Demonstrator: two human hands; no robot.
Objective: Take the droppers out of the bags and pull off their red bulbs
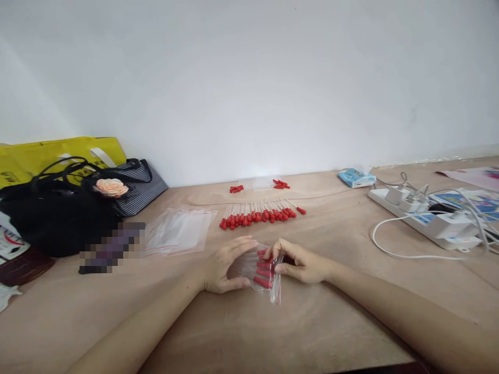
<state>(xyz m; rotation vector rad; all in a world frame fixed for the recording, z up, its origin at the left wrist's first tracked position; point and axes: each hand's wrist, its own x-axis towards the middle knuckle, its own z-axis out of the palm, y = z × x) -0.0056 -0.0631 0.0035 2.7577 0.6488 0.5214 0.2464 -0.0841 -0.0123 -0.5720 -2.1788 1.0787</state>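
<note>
Near the middle of the wooden table (273, 337), both hands hold 1 clear bag (260, 271) of red-capped droppers. The left hand (225, 265) cups its left end between thumb and fingers, and the right hand (301, 263) pinches its right edge. A row of droppers (257, 214) lies just beyond, with empty bags (177, 231) to the left.

The droppers (263, 270) are red-bulbed, the tote (47, 151) yellow, the handbag (145, 188) striped.

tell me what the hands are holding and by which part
A clear bag of red-tipped droppers: left hand cups its left end, right hand pinches its right edge.
</note>
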